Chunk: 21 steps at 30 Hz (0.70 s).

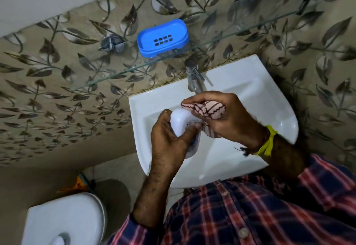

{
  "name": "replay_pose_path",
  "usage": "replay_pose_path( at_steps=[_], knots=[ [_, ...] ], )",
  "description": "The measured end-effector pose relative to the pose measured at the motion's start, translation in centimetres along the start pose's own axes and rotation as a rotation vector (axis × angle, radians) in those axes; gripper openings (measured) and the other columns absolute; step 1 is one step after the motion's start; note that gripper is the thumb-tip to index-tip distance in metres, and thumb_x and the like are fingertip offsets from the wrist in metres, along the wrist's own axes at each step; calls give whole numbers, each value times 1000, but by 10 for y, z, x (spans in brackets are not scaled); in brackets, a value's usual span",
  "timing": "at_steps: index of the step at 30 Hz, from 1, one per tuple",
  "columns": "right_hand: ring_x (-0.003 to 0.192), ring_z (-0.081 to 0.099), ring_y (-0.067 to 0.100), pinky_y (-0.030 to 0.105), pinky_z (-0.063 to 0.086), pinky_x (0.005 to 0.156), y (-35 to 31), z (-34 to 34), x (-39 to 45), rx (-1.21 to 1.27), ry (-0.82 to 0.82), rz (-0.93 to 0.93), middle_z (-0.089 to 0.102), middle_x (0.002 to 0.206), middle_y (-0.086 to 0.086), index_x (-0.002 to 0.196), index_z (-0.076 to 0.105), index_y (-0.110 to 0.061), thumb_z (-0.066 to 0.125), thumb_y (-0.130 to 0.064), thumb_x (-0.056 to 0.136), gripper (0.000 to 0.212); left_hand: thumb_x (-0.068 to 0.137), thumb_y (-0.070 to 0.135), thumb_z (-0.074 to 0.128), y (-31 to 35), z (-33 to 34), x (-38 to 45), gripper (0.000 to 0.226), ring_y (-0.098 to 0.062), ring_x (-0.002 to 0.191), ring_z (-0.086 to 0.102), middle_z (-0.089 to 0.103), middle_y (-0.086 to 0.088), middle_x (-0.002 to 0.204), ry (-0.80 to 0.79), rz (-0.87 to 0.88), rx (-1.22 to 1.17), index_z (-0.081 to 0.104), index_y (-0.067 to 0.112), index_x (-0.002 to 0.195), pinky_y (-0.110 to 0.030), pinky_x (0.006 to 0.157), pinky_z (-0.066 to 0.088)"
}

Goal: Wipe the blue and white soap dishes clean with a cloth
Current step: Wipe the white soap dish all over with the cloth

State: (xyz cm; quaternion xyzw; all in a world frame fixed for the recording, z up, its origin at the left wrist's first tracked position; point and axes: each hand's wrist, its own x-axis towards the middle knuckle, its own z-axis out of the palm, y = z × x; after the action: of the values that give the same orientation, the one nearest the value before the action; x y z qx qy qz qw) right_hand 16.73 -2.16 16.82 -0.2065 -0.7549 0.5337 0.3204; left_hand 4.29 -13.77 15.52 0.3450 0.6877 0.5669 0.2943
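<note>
The white soap dish (180, 120) is held over the basin, gripped by my left hand (169, 142) from the left and below. A bunched pink cloth with dark wavy stripes (209, 109) is clasped in my right hand (229, 118), and the cloth presses against the dish's right side. The blue soap dish (162, 36), with drain slots in its floor, sits empty on the glass shelf (107, 75) above the basin, apart from both hands.
A white wash basin (250, 98) lies under my hands, with a chrome tap (194, 80) at its back. Leaf-patterned tiles cover the wall. A white toilet cistern (65, 217) stands at lower left, with an orange object (77, 185) behind it.
</note>
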Motion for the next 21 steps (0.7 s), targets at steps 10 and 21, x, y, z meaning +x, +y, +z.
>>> replay_pose_path(
  at_steps=[10,21],
  knots=[
    [110,70,22,44,54,98,1,0,2,34,26,-8,73,116,13,114,71,2,72,13,82,33,76,10,88,-1,-4,3,33,-11,78,68,72,0,86,11,43,-24,59,20,87,-24,68,55],
    [110,69,20,34,53,100,6,7,4,240,87,16,73,114,7,111,67,3,76,6,81,31,75,10,85,-1,-2,3,31,-24,86,75,77,-12,96,67,26,-279,63,14,96,-35,72,61]
  ],
)
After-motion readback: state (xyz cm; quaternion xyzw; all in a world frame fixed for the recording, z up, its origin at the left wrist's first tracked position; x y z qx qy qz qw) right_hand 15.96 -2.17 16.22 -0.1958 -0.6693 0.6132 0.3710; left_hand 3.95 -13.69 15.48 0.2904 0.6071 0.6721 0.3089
